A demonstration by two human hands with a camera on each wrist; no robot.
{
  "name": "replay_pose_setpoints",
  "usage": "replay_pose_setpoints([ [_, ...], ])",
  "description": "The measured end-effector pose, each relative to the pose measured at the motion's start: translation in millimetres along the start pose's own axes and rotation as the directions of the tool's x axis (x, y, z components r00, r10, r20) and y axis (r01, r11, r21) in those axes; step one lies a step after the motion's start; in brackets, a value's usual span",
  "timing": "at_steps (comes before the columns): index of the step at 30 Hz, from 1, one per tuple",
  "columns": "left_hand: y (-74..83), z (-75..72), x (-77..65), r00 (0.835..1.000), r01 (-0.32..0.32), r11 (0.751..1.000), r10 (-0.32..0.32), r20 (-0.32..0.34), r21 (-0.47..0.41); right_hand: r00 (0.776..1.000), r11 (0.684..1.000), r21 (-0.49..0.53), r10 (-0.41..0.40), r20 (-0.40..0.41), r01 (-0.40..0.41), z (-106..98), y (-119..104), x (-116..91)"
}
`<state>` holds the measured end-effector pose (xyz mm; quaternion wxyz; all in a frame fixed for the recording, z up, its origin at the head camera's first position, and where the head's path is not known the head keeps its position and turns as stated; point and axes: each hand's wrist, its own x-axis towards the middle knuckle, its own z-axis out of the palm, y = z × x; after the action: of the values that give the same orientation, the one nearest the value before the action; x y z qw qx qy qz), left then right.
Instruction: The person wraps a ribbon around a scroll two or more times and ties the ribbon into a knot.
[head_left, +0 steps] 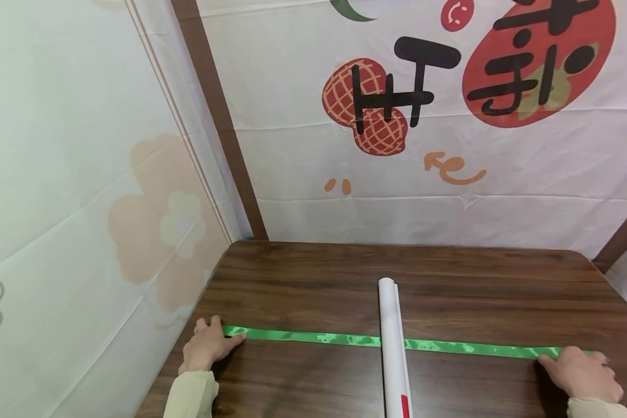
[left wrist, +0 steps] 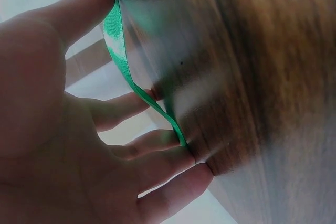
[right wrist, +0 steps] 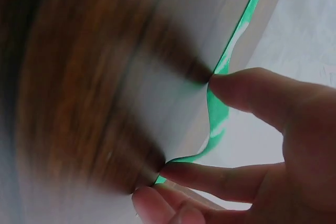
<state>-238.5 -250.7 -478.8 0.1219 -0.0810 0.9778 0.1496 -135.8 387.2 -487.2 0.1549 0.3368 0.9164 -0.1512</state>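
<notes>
A shiny green ribbon [head_left: 329, 338] stretches left to right across the brown wooden table [head_left: 303, 267]. At its left end my left hand [head_left: 206, 345] rests with thumb and fingers spread. The left wrist view shows the thumb pressing the ribbon [left wrist: 116, 43] and the fingertips down on the table beyond it. My right hand [head_left: 580, 373] presses the other end down, thumb and forefinger apart. Between them the ribbon [right wrist: 216, 111] bows up off the tabletop in the right wrist view. A white roll [head_left: 392, 342] with a red patch lies across the ribbon's middle.
A white cloth backdrop [head_left: 292, 220] with printed pictures and black characters hangs behind the table. Another pale cloth [head_left: 73, 174] with flower prints runs along the left side. Brown strips mark the backdrop's left and right sides.
</notes>
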Motion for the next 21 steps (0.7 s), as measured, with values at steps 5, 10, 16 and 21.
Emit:
replay_pose_setpoints([
  [5, 0.8, 0.8, 1.6, 1.0, -0.004, 1.0, 0.004, -0.009, 0.007, 0.998, 0.999, 0.018, -0.045, -0.049, 0.046, -0.9, -2.5, -4.6],
  [10, 0.2, 1.0, 1.1, 1.0, 0.001, 1.0, -0.001, -0.014, 0.006, 0.992, 0.995, 0.034, -0.088, -0.087, 0.091, -0.7, -4.9, -6.8],
  [16, -0.6, 1.4, -0.1, 1.0, 0.006, 1.0, -0.006, -0.014, 0.005, 0.967, 0.974, 0.063, -0.208, -0.148, 0.219, 1.3, -1.3, -5.2],
  [21, -0.7, 1.0, -0.9, 1.0, 0.004, 1.0, -0.004, -0.016, 0.009, 0.945, 0.949, 0.07, -0.295, -0.138, 0.307, -0.7, -0.6, -7.3],
])
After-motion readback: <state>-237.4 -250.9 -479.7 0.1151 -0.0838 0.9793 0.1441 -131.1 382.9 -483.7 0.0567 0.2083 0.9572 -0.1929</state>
